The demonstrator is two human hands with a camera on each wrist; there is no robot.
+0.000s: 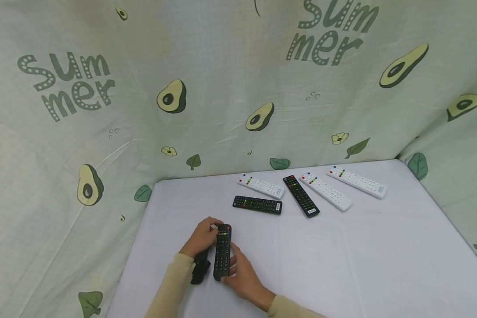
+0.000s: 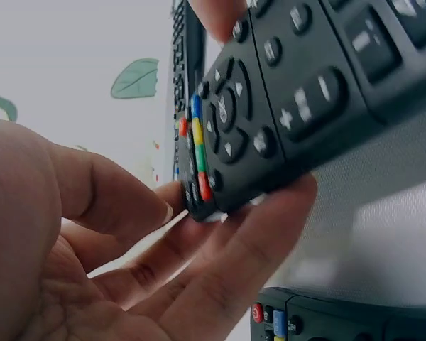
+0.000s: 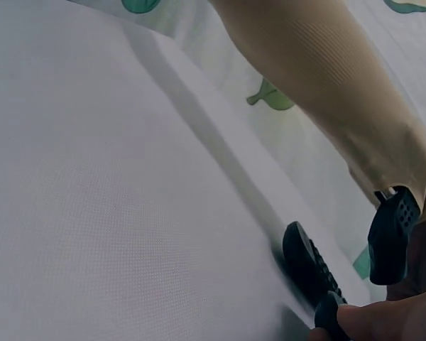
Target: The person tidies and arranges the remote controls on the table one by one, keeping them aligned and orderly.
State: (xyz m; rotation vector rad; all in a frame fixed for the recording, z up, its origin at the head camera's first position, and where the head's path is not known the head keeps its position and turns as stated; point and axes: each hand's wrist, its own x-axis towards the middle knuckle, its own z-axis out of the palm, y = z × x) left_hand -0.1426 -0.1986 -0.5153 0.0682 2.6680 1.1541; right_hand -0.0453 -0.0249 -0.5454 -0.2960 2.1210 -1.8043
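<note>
Both hands hold one black remote control (image 1: 223, 254), which stands out over the near left part of the table. My left hand (image 1: 203, 236) has its fingertips at the top end, by the coloured buttons; its thumb (image 2: 117, 188) shows beside that end. At the bottom end and right edge, my right hand (image 1: 244, 274) grips the remote, its thumb (image 3: 390, 320) on the lower end. Another black remote (image 3: 309, 263) lies on the table beneath the left wrist, partly hidden in the head view by the wrist and its camera (image 1: 200, 268).
Farther back on the white-covered table (image 1: 353, 256) lie a white remote (image 1: 261, 186), a black remote (image 1: 257, 204), a second black one (image 1: 301, 196) and two more white remotes (image 1: 326, 191). A printed cloth (image 1: 218, 57) hangs behind the table.
</note>
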